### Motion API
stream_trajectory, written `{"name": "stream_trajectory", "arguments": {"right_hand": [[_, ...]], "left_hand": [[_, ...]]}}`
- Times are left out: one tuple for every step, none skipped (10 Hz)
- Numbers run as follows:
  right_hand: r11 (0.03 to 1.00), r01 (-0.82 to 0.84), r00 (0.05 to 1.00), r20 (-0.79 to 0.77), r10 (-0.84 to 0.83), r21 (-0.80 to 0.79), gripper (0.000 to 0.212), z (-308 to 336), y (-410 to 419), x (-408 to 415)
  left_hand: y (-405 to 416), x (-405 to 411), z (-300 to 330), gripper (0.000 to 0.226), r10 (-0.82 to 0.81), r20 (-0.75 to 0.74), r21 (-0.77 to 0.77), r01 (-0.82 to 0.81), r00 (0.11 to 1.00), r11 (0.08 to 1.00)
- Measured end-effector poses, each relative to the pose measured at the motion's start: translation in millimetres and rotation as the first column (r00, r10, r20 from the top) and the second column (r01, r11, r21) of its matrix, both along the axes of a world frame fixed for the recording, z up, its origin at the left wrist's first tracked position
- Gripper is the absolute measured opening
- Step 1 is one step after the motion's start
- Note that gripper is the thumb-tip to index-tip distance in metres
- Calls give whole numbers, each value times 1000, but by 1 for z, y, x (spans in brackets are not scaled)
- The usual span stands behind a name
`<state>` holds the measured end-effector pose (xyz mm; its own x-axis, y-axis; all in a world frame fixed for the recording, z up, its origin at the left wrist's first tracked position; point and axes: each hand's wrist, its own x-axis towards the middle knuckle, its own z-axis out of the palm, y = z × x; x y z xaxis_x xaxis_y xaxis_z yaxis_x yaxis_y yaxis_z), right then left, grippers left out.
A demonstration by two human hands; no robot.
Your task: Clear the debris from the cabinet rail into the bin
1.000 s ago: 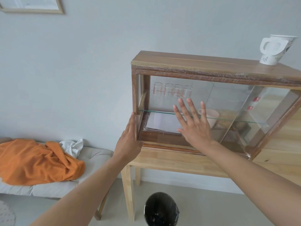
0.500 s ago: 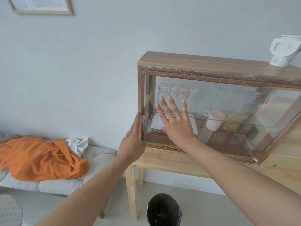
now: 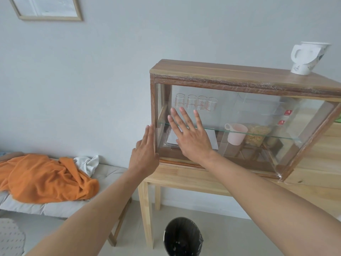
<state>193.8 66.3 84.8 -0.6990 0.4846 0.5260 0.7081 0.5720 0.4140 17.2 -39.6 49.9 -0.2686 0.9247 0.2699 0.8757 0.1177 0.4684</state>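
A wooden cabinet [image 3: 217,70] with sliding glass doors stands on a light wooden table [image 3: 193,179]. My right hand [image 3: 190,135] lies flat with spread fingers against the left part of the glass front. My left hand [image 3: 145,154] rests flat against the cabinet's left frame post, holding nothing. The bottom rail [image 3: 184,162] runs along the cabinet's lower front edge; no debris can be made out on it. A black bin [image 3: 182,237] with a dark liner sits on the floor below the table, with pale specks inside.
Inside the cabinet are several measuring glasses [image 3: 195,103], a pink cup [image 3: 236,133], a snack container [image 3: 256,135] and white paper [image 3: 210,137]. A white jug [image 3: 304,59] stands on the cabinet top. At left, a bench [image 3: 55,207] carries an orange cloth [image 3: 42,178].
My right hand has slid leftwards along the glass toward the cabinet's left end, and the glass door has moved with it. My left hand stays on the left frame.
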Motion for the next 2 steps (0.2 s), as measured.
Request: {"name": "stream_trajectory", "arguments": {"right_hand": [[993,37,999,0,-37,-114,83,2,-23,39],[936,239,959,-89,-269,-258,56,9,-61,92]], "left_hand": [[-7,13,18,104,27,-35,11,-27,999,1000],[-13,26,42,98,-51,-134,-78,41,990,996]]}}
